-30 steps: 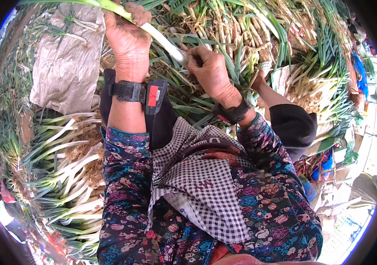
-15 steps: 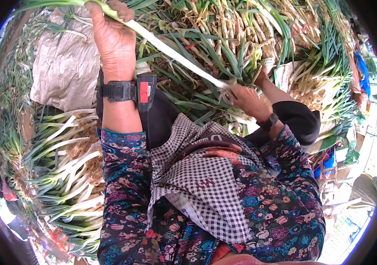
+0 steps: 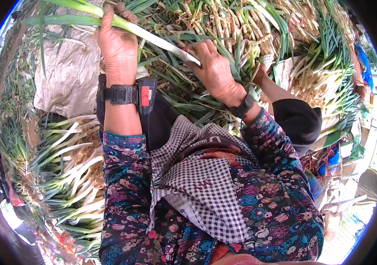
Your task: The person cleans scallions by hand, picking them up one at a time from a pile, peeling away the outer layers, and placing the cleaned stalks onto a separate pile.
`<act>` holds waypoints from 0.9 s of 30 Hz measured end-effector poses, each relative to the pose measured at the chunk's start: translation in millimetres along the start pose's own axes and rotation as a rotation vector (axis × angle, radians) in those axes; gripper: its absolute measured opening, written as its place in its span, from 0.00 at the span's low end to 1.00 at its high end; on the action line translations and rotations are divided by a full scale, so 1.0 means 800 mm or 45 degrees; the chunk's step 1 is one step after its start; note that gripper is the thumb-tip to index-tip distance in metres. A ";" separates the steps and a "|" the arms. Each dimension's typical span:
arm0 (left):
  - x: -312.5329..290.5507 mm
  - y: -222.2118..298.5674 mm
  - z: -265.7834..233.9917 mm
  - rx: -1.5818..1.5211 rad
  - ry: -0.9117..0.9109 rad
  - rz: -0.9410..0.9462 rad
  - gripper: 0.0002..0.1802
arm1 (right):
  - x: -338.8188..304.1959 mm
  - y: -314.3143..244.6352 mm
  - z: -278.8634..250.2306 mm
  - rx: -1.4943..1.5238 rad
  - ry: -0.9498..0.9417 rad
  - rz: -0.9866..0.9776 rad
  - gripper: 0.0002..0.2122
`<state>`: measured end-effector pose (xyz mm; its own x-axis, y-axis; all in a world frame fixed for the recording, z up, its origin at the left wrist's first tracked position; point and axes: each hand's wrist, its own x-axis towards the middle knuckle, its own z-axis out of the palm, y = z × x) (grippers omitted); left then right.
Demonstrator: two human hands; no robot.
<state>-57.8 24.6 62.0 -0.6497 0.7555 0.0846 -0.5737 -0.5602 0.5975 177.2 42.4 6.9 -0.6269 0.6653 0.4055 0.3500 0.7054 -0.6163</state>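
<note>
head view: your left hand (image 3: 118, 42) closed round leek (image 3: 162, 42) where leaves begin; your right hand (image 3: 215, 68) pinching its white end. leek spans between hands, long axis slanting down rightward from left hand; white end nearer right hand.

The white leek stalk (image 3: 155, 39) looks smooth and faintly glossy. The pale sheet (image 3: 67, 81) is matt and creased, whether paper or plastic unclear. The checked apron (image 3: 221, 198) is soft matt cloth, the floral top (image 3: 272, 207) printed fabric, the trousers (image 3: 297, 121) dull dark cloth. The left wrist strap (image 3: 121, 94) looks like matt rubber or plastic; the root clumps (image 3: 312, 86) are rough and fibrous.
</note>
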 end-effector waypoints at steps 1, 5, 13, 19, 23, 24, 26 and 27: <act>0.000 -0.003 0.000 0.000 0.000 -0.003 0.14 | 0.004 0.004 0.006 -0.011 -0.002 0.014 0.13; -0.001 -0.005 -0.011 -0.023 -0.045 -0.088 0.14 | 0.011 0.008 0.012 0.094 -0.037 0.021 0.11; 0.000 -0.005 -0.012 -0.167 0.070 -0.126 0.09 | 0.005 0.002 0.018 -0.011 0.029 -0.044 0.09; 0.005 0.001 -0.020 0.024 0.366 0.040 0.09 | 0.004 0.011 -0.008 0.317 0.346 -0.293 0.10; 0.006 0.017 -0.029 -0.070 0.484 0.057 0.10 | -0.015 0.022 -0.033 1.523 0.268 0.572 0.06; 0.007 0.023 -0.032 -0.119 0.558 0.101 0.10 | -0.032 0.040 -0.045 0.844 0.093 0.407 0.07; 0.014 0.030 -0.043 -0.069 0.485 0.116 0.10 | -0.085 0.112 -0.052 -0.112 -0.018 0.045 0.07; 0.018 0.032 -0.052 0.101 0.395 0.173 0.11 | -0.116 0.161 -0.058 -0.427 -0.263 0.120 0.08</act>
<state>-102.6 7.0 45.2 -0.8451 0.5297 -0.0715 -0.4388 -0.6113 0.6586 313.0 83.2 -78.8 -0.6961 0.6918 0.1921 0.5989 0.7070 -0.3761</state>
